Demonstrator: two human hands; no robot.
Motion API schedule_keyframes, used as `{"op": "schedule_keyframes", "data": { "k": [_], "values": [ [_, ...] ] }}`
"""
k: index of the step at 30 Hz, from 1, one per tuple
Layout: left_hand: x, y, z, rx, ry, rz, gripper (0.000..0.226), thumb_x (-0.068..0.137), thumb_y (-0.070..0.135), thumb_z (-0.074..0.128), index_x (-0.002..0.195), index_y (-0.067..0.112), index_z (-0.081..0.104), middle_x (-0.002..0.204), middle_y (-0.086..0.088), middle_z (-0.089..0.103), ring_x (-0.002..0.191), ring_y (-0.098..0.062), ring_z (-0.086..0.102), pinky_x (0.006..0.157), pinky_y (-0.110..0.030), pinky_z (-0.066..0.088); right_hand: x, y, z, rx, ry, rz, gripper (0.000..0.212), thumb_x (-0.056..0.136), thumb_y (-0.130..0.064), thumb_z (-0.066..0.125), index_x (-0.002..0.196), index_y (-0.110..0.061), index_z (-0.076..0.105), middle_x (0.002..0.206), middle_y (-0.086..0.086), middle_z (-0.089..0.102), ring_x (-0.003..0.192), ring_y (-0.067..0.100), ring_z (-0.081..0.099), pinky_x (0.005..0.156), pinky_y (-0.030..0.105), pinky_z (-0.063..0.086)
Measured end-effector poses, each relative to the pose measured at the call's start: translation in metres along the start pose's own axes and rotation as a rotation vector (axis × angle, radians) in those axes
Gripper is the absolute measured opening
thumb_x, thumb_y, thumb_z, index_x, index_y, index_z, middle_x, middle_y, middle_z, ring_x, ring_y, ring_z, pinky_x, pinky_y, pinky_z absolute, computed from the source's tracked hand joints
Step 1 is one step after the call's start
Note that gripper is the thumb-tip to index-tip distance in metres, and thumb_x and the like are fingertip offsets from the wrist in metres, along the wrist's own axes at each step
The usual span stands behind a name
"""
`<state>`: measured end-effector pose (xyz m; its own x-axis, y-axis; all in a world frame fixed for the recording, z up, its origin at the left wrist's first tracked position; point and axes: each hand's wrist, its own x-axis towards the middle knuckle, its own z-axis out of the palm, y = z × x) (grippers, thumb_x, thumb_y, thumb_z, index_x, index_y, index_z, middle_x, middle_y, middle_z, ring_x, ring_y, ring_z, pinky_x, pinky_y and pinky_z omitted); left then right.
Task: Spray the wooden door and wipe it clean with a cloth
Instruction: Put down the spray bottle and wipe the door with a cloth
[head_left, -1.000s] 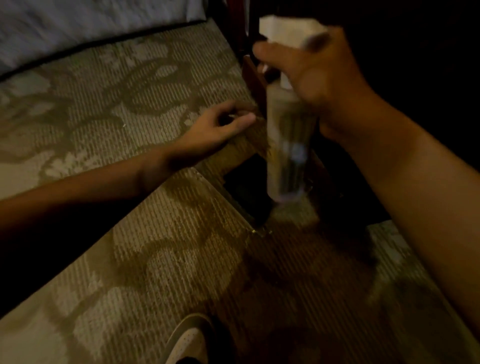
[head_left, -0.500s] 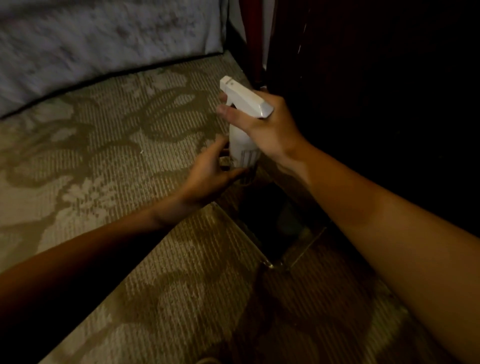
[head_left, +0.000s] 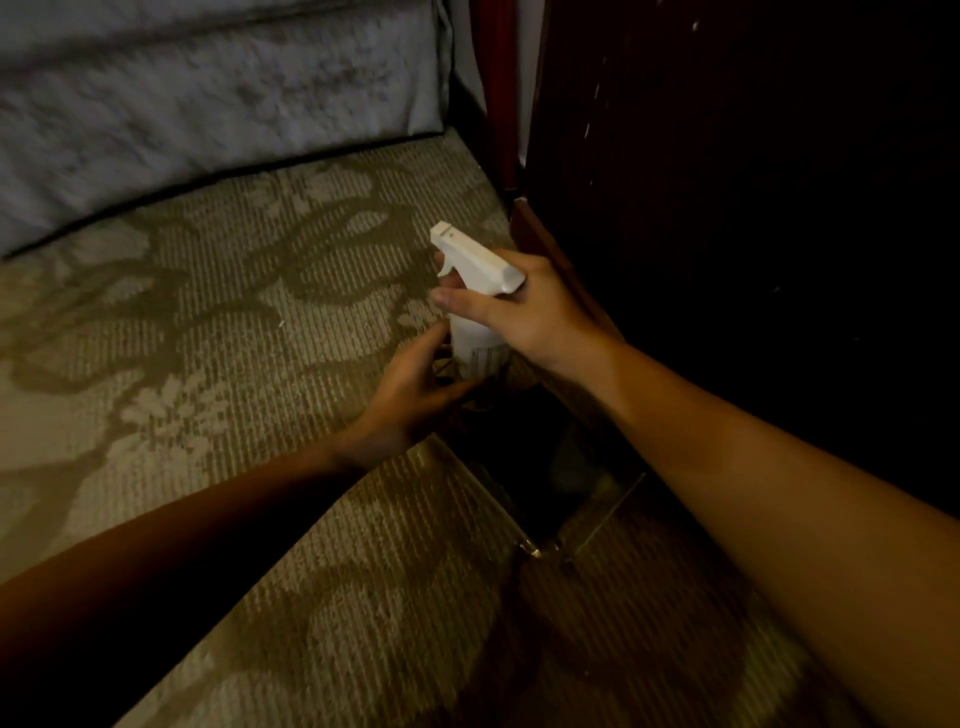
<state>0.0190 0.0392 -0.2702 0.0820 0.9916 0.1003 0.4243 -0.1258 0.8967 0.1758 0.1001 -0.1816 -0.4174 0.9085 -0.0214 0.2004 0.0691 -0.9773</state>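
My right hand (head_left: 535, 314) grips a white spray bottle (head_left: 474, 340) by its neck. The bottle is upright, its nozzle pointing left and away from the dark wooden door (head_left: 727, 208) on the right. My left hand (head_left: 410, 395) is cupped at the lower part of the bottle, thumb against its side. Shadow hides whether that hand holds the bottle or something beneath it. No cloth can be made out.
A clear-walled box (head_left: 597, 525) with dark contents sits on the patterned carpet (head_left: 234, 312) against the door's foot, just under my hands. A pale bed edge (head_left: 208, 104) runs along the back left. A reddish door frame (head_left: 501, 93) stands beside the door.
The bottle came down from high and close to the camera to low above the box. My left hand left the box's rim and rose to the bottle's base. My view tilted up.
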Motion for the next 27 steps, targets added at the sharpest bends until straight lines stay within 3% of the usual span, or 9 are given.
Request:
{"op": "schedule_keyframes", "data": {
  "k": [7, 9, 12, 14, 16, 18, 20, 23, 27],
  "values": [
    [-0.005, -0.009, 0.002, -0.055, 0.003, -0.076, 0.066, 0.089, 0.031, 0.075, 0.148, 0.03, 0.045, 0.137, 0.014, 0.062, 0.121, -0.004, 0.063, 0.1, -0.042, 0.059, 0.002, -0.002, 0.009, 0.061, -0.024, 0.041, 0.022, 0.083, -0.012, 0.082, 0.102, -0.011, 0.07, 0.096, 0.007, 0.07, 0.088, 0.009, 0.068, 0.077, 0.022, 0.056],
    [-0.006, -0.012, 0.003, -0.048, 0.018, -0.081, 0.068, 0.089, 0.028, 0.079, 0.147, 0.034, 0.044, 0.136, 0.014, 0.062, 0.121, -0.005, 0.064, 0.098, -0.041, 0.06, -0.002, -0.003, 0.006, 0.048, -0.036, 0.047, 0.038, 0.082, -0.012, 0.083, 0.116, -0.012, 0.068, 0.102, -0.001, 0.07, 0.089, -0.001, 0.067, 0.076, 0.015, 0.056],
    [-0.022, -0.02, 0.011, 0.107, 0.133, -0.119, 0.063, 0.083, 0.031, 0.087, 0.132, 0.032, 0.049, 0.124, 0.01, 0.06, 0.11, -0.01, 0.063, 0.09, -0.038, 0.059, -0.021, 0.002, -0.014, -0.047, -0.056, 0.066, 0.074, 0.079, -0.018, 0.086, 0.145, -0.02, 0.052, 0.126, -0.016, 0.062, 0.111, -0.01, 0.058, 0.09, 0.007, 0.05],
    [-0.035, -0.022, 0.017, 0.326, 0.208, -0.118, 0.045, 0.084, 0.044, 0.081, 0.111, 0.019, 0.056, 0.106, 0.001, 0.06, 0.095, -0.019, 0.06, 0.08, -0.045, 0.056, -0.04, 0.016, -0.031, -0.11, -0.027, 0.111, 0.073, 0.08, -0.019, 0.084, 0.145, -0.022, 0.051, 0.129, -0.02, 0.057, 0.113, -0.015, 0.052, 0.088, -0.002, 0.043],
    [-0.042, -0.02, 0.022, 0.547, 0.127, -0.07, 0.051, 0.089, 0.062, 0.059, 0.105, 0.013, 0.063, 0.101, -0.005, 0.064, 0.093, -0.025, 0.061, 0.08, -0.048, 0.053, -0.061, 0.04, -0.043, -0.213, 0.051, 0.16, 0.06, 0.085, -0.017, 0.08, 0.14, -0.014, 0.058, 0.133, -0.003, 0.062, 0.12, 0.002, 0.056, 0.094, 0.005, 0.045],
    [-0.041, -0.016, 0.028, 0.68, -0.024, -0.086, 0.06, 0.091, 0.066, 0.048, 0.117, 0.015, 0.067, 0.116, -0.007, 0.069, 0.108, -0.031, 0.064, 0.09, -0.049, 0.052, -0.078, 0.066, -0.048, -0.366, 0.093, 0.243, 0.048, 0.087, -0.017, 0.078, 0.133, -0.009, 0.065, 0.129, 0.005, 0.067, 0.12, 0.014, 0.061, 0.1, 0.022, 0.048],
    [-0.038, -0.014, 0.04, 0.791, -0.116, -0.111, 0.058, 0.095, 0.061, 0.054, 0.127, 0.014, 0.065, 0.126, -0.01, 0.068, 0.12, -0.035, 0.062, 0.098, -0.048, 0.047, -0.093, 0.087, -0.047, -0.543, 0.072, 0.36, 0.044, 0.088, -0.024, 0.076, 0.13, -0.014, 0.067, 0.127, 0.006, 0.069, 0.119, 0.023, 0.064, 0.099, 0.033, 0.051],
    [-0.041, -0.012, 0.059, 0.911, -0.169, -0.152, 0.053, 0.098, 0.057, 0.056, 0.128, 0.015, 0.065, 0.129, -0.01, 0.066, 0.124, -0.035, 0.059, 0.105, -0.048, 0.04, -0.108, 0.102, -0.041, -0.784, 0.007, 0.449, 0.042, 0.092, -0.033, 0.071, 0.13, -0.018, 0.065, 0.126, 0.01, 0.068, 0.116, 0.031, 0.065, 0.092, 0.036, 0.054],
    [-0.04, -0.008, 0.069, 0.84, -0.155, -0.172, 0.048, 0.098, 0.049, 0.058, 0.13, 0.013, 0.064, 0.126, -0.012, 0.066, 0.12, -0.037, 0.061, 0.099, -0.048, 0.042, -0.109, 0.11, -0.031, -0.888, 0.023, 0.476, 0.041, 0.096, -0.037, 0.065, 0.131, -0.016, 0.06, 0.126, 0.011, 0.064, 0.116, 0.032, 0.063, 0.092, 0.044, 0.057]
  ]
}}
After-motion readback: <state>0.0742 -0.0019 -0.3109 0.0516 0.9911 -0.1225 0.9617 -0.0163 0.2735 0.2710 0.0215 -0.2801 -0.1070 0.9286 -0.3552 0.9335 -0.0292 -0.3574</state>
